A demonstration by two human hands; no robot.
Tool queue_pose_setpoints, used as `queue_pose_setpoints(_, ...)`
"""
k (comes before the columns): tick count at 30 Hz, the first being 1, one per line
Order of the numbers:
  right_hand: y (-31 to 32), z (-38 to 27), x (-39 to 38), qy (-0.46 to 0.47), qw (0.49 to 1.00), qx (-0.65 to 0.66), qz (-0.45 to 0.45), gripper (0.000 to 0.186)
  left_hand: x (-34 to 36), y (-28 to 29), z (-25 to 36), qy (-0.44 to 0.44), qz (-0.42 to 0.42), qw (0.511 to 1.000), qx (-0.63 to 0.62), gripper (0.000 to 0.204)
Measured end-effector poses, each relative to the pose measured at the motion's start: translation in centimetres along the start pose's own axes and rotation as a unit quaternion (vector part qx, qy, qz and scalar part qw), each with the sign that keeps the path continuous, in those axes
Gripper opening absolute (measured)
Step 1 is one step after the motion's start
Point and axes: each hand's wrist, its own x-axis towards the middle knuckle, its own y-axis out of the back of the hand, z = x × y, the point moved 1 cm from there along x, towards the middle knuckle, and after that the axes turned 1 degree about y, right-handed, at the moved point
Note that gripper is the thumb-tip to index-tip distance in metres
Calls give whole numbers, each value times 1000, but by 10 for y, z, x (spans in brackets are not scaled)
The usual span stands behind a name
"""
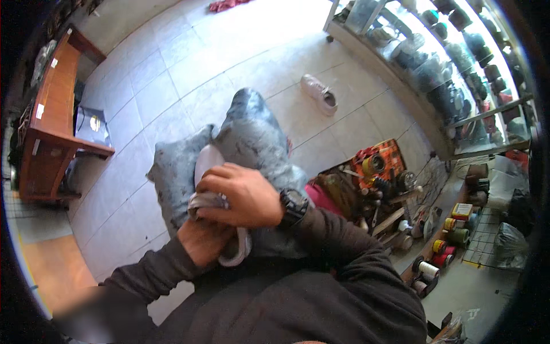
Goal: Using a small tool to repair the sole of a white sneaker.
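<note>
A pale pinkish-white shoe lies over my lap, its toe pointing away from me and its heel close to my body. My right hand is closed over the laced upper part, with its fingers bent around the near side of the toe area. Under it, my left hand reaches to the shoe's opening; its fingers are hidden by the right hand and the shoe. A worn grey-blue covering is spread over my legs beneath the shoe.
Another pale shoe stands on the tiled floor ahead. To the right are an orange tray of hand tools, thread spools and a glass display case. A wooden desk stands at left.
</note>
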Motion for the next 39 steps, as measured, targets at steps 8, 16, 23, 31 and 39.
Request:
queue_pose_setpoints(8, 4, 3, -2, 4, 998, 64, -7, 40, 11, 10, 2, 4, 12, 1000, -26, 27)
queue_pose_setpoints(16, 16, 11, -16, -37, 989, 142, 34, 47, 0, 6, -5, -11, 19, 1000, -11, 29)
queue_pose_setpoints(23, 12, 21, -15, -61, 979, 185, 67, 39, 12, -4, 1, 19, 16, 999, -35, 28)
queue_pose_setpoints(31, 6, 36, -21, -101, 958, 252, 88, 46, 9, -6, -1, 19, 49, 999, -15, 28)
queue_pose_setpoints(39, 16, 26, -9, 25, 992, 26, -119, 96, 10, 3, -7, 50, -39, 995, -75, 24)
